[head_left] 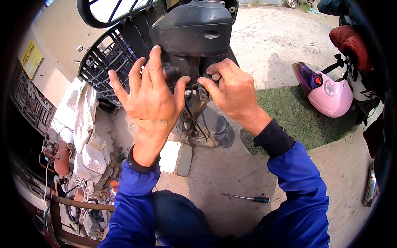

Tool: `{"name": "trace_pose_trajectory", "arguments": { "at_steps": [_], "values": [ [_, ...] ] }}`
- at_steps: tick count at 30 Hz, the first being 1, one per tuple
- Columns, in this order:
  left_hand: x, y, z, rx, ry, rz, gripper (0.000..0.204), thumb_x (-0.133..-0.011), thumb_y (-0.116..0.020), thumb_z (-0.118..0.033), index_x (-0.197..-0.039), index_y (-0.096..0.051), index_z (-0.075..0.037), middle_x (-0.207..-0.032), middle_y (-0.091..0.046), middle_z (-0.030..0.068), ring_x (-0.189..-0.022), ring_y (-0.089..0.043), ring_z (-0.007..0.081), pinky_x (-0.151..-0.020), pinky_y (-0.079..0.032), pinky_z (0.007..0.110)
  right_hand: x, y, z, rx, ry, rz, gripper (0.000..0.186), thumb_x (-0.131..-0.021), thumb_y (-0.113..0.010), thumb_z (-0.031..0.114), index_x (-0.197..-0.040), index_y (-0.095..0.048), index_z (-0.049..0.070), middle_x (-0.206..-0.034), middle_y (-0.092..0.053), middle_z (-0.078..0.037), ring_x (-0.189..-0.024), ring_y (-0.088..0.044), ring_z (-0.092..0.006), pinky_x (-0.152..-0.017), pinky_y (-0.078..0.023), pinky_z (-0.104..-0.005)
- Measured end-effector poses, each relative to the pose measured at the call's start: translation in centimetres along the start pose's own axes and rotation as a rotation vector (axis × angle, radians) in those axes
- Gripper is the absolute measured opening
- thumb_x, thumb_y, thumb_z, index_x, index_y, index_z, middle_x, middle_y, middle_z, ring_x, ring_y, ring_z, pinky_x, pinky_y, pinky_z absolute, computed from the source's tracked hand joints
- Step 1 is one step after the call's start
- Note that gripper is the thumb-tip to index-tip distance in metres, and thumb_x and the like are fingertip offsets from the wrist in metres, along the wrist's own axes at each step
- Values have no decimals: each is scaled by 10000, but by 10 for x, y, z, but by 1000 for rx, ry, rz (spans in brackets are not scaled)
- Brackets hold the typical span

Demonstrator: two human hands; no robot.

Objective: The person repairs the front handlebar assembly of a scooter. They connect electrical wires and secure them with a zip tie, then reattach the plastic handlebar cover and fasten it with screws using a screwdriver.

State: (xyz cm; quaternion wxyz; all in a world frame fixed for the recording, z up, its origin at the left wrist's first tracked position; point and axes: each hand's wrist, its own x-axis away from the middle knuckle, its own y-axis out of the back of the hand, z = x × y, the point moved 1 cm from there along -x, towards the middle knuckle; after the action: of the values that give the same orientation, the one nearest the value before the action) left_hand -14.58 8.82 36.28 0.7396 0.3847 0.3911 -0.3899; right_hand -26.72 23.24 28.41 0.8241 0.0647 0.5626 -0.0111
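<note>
Hands meet at the front of a scooter, under its dark grey front panel (194,29), at about twelve o'clock from the person's body. The left hand (151,97) lies spread over the steering column, fingers fanned upward against the black plastic and thumb reaching in toward the middle; a plaster crosses its back near the wrist. The right hand (231,91) is curled, thumb and forefinger pinched close on a small coil spring (203,91) that sits between the two hands, just below the panel. Whether the fingers fully grip the spring or only press it I cannot tell.

Judging from this, the step in hand looks like seating or freeing that spring in the mechanism beneath the panel, the left hand bracing the parts while the right works the coil. A next move would call for steady pull along the spring's length and a firm brace from the left, since a stretched coil could slip and snap back.

A black mesh basket (103,62) hangs at ten o'clock of the hands. A screwdriver (248,199) with a black handle lies on the concrete floor (223,173) at five o'clock, well apart. A pink helmet (326,93) rests on a green mat (289,115) at three o'clock.
</note>
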Motion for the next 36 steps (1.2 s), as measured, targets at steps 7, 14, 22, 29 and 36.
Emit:
{"name": "trace_pose_trajectory", "arguments": {
  "at_steps": [7,14,22,29,36],
  "values": [
    [-22,4,-9,188,4,139,1225,-768,-966,-306,-1752,-280,-66,-1530,-647,189,-1351,-668,378,-1246,-352,705,23,-23,7,-3,-171,134,278,-997,-788,207,-1103,-604,28,-970,-741,-209,-836,-761,-451,-710,-619,-532],
    [-48,-4,-12,425,119,73,1011,-839,-959,-315,-1647,-412,-48,-1450,-608,236,-1187,-728,450,-907,-626,494,28,-27,5,-35,-152,119,248,-979,-777,137,-1100,-594,22,-1011,-723,-207,-843,-759,-471,-711,-618,-564],
    [-44,-11,-1,415,105,-59,957,-878,-957,-281,-1627,-445,26,-1442,-550,249,-1313,-603,410,-1081,-525,455,32,-39,3,68,-27,53,173,-988,-742,129,-1104,-637,54,-995,-688,-117,-750,-779,-350,-609,-616,-470],
    [-42,-23,-9,713,255,-124,954,-890,-958,-201,-1636,-420,49,-1452,-491,238,-1333,-562,381,-1128,-492,439,35,-46,-1,144,7,-6,198,-940,-815,178,-1045,-664,105,-958,-651,-65,-699,-748,-293,-563,-582,-423],
    [-45,-30,-7,652,127,-120,952,-880,-964,-217,-1623,-432,49,-1448,-479,224,-1335,-530,371,-1150,-442,447,34,-46,-2,242,132,-54,146,-881,-723,104,-1008,-650,100,-942,-639,-34,-705,-746,-184,-568,-584,-349]
  ]
}}
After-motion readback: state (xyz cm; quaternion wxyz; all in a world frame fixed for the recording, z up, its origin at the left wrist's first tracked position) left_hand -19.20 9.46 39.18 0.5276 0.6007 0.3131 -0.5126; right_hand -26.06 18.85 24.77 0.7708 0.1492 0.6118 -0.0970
